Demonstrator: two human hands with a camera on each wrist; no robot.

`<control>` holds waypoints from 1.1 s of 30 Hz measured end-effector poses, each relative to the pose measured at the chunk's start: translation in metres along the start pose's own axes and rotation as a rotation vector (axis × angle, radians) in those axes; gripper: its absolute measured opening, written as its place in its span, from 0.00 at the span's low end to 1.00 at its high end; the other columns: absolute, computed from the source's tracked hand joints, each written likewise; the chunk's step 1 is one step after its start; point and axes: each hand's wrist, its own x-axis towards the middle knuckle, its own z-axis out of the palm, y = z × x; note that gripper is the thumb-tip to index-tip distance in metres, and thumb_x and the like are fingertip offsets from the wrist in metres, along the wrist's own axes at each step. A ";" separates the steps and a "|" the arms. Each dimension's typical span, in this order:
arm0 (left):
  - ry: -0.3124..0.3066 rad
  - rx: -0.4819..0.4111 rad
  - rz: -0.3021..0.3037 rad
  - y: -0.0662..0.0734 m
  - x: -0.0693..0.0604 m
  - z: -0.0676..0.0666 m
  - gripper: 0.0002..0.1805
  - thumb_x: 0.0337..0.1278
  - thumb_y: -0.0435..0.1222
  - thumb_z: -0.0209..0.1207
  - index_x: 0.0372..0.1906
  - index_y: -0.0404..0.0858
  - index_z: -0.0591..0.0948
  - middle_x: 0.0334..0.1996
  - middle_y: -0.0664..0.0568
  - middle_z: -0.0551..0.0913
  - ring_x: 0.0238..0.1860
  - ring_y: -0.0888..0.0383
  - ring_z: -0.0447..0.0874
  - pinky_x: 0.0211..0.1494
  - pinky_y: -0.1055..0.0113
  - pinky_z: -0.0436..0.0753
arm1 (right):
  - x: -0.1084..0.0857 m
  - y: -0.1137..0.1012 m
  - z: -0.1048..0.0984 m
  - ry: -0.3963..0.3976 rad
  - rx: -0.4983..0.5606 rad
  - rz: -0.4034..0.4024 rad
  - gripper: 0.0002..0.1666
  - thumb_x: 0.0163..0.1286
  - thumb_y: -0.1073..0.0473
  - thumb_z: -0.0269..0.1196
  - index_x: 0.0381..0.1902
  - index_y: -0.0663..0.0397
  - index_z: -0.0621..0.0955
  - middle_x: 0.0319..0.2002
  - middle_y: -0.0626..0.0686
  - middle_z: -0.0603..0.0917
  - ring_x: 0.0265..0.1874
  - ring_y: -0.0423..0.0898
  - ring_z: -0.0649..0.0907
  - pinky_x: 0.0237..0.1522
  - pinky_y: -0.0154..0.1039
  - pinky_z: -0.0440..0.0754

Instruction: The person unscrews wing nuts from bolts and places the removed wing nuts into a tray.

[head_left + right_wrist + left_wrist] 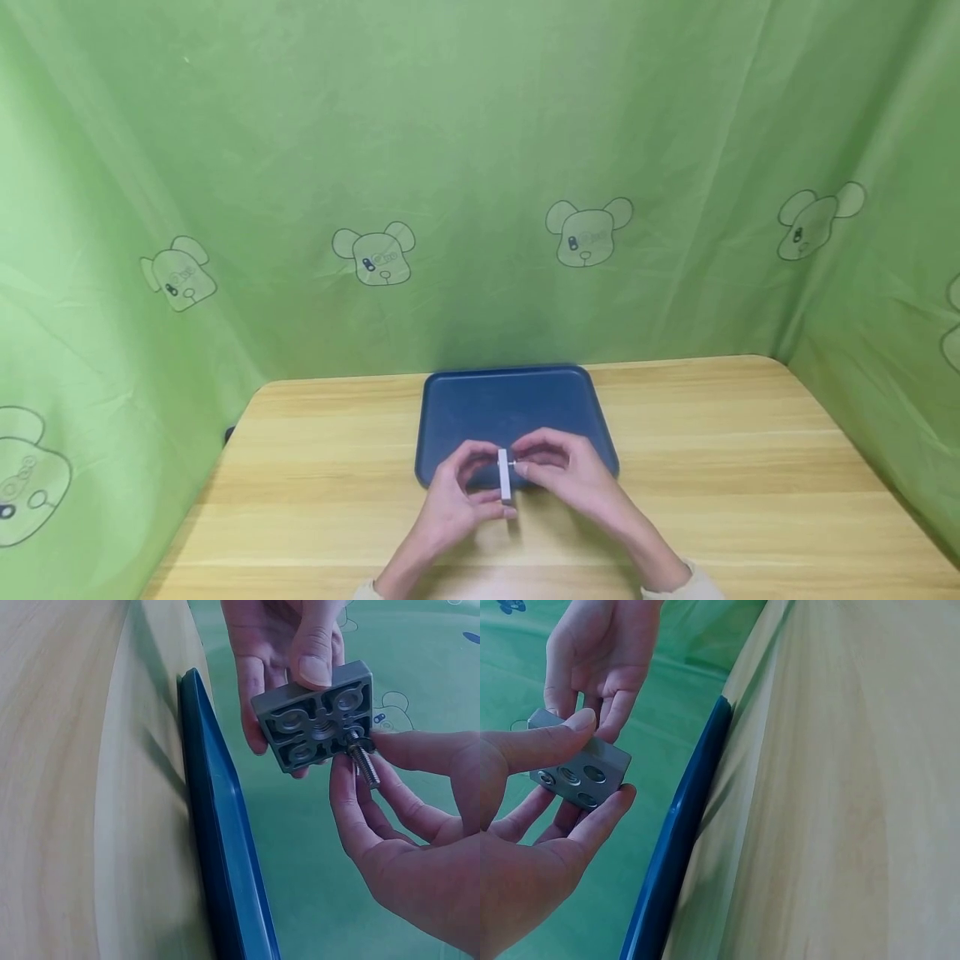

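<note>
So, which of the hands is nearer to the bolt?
Right: the right hand pinches around the bolt, while the left hand grips opposite edges of the grey block, farther away.

Left grip (453,500) curled, thumb (495,510) nearest body; right grip (573,471) opposite, pinching; forearms (408,560) angled inward.

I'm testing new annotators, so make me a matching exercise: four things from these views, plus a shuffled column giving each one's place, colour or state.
1. block
2. screw
3. tray
4. cloth

A. blue, on the table
B. green, hanging behind the table
C. gripped by the left hand
D. threaded, sticking out from the block

Pairs: 1-C, 2-D, 3-A, 4-B.
</note>
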 end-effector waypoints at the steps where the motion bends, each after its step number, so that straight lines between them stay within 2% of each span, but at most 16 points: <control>1: 0.000 -0.002 -0.002 0.000 0.000 0.000 0.39 0.31 0.11 0.71 0.58 0.30 0.75 0.60 0.27 0.75 0.64 0.27 0.73 0.57 0.53 0.89 | 0.000 0.000 0.000 -0.003 0.004 0.005 0.20 0.66 0.63 0.71 0.53 0.68 0.82 0.51 0.66 0.85 0.50 0.55 0.87 0.52 0.32 0.88; 9: 0.011 0.018 -0.017 0.000 -0.002 0.001 0.39 0.32 0.12 0.71 0.58 0.30 0.75 0.60 0.31 0.77 0.63 0.29 0.75 0.57 0.54 0.89 | 0.002 0.001 0.000 -0.016 0.022 0.019 0.22 0.64 0.66 0.71 0.54 0.69 0.81 0.49 0.65 0.86 0.48 0.55 0.88 0.51 0.35 0.90; 14: 0.012 0.032 -0.018 0.000 -0.002 0.000 0.39 0.33 0.12 0.72 0.58 0.31 0.75 0.59 0.35 0.79 0.62 0.32 0.77 0.56 0.54 0.89 | 0.002 0.002 0.000 -0.011 -0.013 0.021 0.19 0.64 0.67 0.71 0.53 0.65 0.83 0.48 0.61 0.87 0.47 0.54 0.88 0.49 0.34 0.90; 21: 0.003 0.028 -0.019 0.002 -0.001 0.000 0.38 0.34 0.13 0.72 0.59 0.31 0.75 0.60 0.30 0.77 0.63 0.31 0.76 0.56 0.56 0.89 | 0.001 0.002 -0.001 -0.009 -0.033 0.030 0.20 0.63 0.67 0.71 0.53 0.65 0.83 0.45 0.61 0.88 0.43 0.52 0.89 0.45 0.34 0.90; 25: 0.001 0.021 -0.017 0.002 -0.001 0.001 0.38 0.34 0.13 0.72 0.59 0.31 0.75 0.60 0.30 0.77 0.63 0.29 0.75 0.57 0.56 0.89 | 0.001 0.001 -0.001 -0.011 -0.043 0.033 0.19 0.64 0.67 0.71 0.52 0.64 0.83 0.43 0.65 0.87 0.41 0.57 0.89 0.43 0.34 0.90; 29: 0.004 0.024 -0.019 0.002 -0.002 0.000 0.38 0.34 0.13 0.72 0.58 0.31 0.75 0.59 0.34 0.78 0.62 0.28 0.76 0.56 0.56 0.89 | 0.001 0.001 -0.001 -0.010 -0.063 0.027 0.15 0.64 0.67 0.70 0.49 0.61 0.84 0.41 0.64 0.88 0.40 0.62 0.88 0.40 0.34 0.89; 33: 0.007 0.029 -0.021 0.002 -0.002 0.000 0.38 0.33 0.12 0.72 0.58 0.31 0.75 0.58 0.35 0.79 0.60 0.30 0.78 0.56 0.55 0.89 | 0.001 0.001 -0.001 -0.019 -0.053 0.023 0.14 0.64 0.68 0.70 0.48 0.60 0.84 0.41 0.61 0.88 0.40 0.58 0.89 0.43 0.34 0.89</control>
